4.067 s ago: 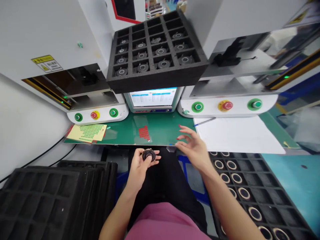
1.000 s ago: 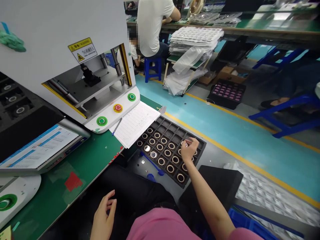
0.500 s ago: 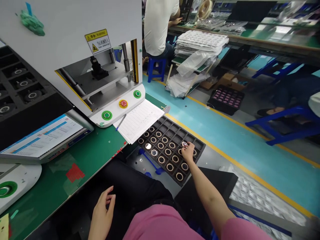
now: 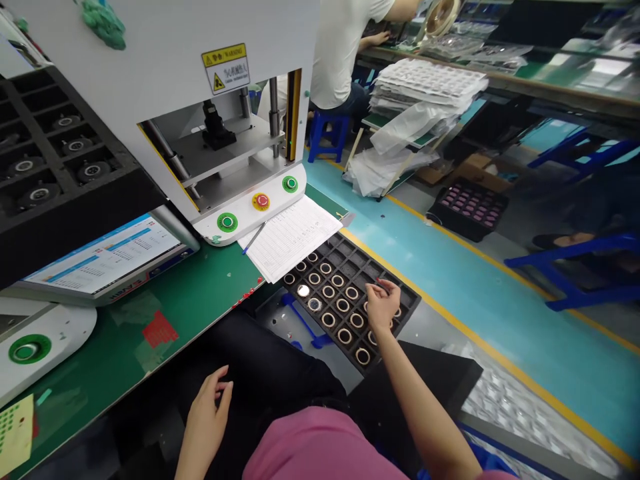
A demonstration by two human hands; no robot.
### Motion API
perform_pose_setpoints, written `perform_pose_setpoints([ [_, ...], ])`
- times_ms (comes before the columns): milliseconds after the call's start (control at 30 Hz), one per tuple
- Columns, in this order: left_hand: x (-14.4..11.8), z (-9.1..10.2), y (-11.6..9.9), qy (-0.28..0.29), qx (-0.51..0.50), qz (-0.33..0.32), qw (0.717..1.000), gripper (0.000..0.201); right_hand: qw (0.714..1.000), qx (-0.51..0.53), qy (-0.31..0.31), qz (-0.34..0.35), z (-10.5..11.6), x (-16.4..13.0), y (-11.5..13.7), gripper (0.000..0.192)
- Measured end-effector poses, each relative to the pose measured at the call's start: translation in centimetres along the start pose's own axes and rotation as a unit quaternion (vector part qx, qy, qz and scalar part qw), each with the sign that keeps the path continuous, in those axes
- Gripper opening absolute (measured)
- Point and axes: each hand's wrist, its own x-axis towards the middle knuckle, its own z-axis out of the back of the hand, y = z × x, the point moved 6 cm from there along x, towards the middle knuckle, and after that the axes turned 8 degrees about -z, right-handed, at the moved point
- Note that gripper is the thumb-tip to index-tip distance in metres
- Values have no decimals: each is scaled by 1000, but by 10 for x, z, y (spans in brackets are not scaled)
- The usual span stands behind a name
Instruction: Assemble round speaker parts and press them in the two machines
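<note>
My right hand (image 4: 383, 305) is over the right part of a black compartment tray (image 4: 407, 303). Its thumb and fingers are loosely bent and apart, with no piece visible between them; the cells under the palm are hidden. Several round pieces with gold-coloured rims, such as this ring-shaped piece (image 4: 351, 293), sit in the tray's compartments. Toward the left, one round piece (image 4: 303, 291) has a bright white face, and beside it lies a shiny clear-faced one (image 4: 314, 305). Above my lap, my left hand (image 4: 209, 407) hangs with relaxed, slightly curled fingers and holds nothing.
A white press machine (image 4: 260, 200) with buttons stands on the green bench (image 4: 210, 283). Paper sheets (image 4: 295, 233) with a pen (image 4: 254, 238) overhang the tray's back edge. A monitor (image 4: 115, 257) stands left. A co-worker (image 4: 337, 53) sits beyond, near stacked white trays (image 4: 425, 83).
The round piece that showed in my right fingertips is no longer visible, and the fingers have spread. My left hand stays about the same. The view has shifted slightly left.
</note>
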Motion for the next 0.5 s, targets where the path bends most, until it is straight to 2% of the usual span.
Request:
perform_pose_setpoints([
  [67, 2, -1, -5, 9, 11, -17, 1000, 52, 998, 50, 44, 6, -17, -27, 31, 33],
  [167, -1, -3, -20, 42, 55, -52, 996, 43, 982, 113, 152, -1, -49, -75, 79, 42],
  [267, -22, -4, -34, 48, 81, -24, 995, 39, 947, 154, 281, -31, -69, -126, 113, 44],
  [333, -38, -4, -37, 24, 69, 23, 997, 36, 922, 168, 347, -46, -77, -151, 119, 50],
  [400, -49, -1, -33, 6, 48, 57, 997, 34, 892, 131, 428, -58, -93, -174, 110, 57],
  [433, -55, 3, -28, -5, 35, 74, 997, 34, 873, 102, 471, -70, -104, -187, 101, 54],
  [500, -73, 18, -16, -38, 9, 102, 994, 34, 814, 42, 573, -87, -121, -220, 80, 50],
])
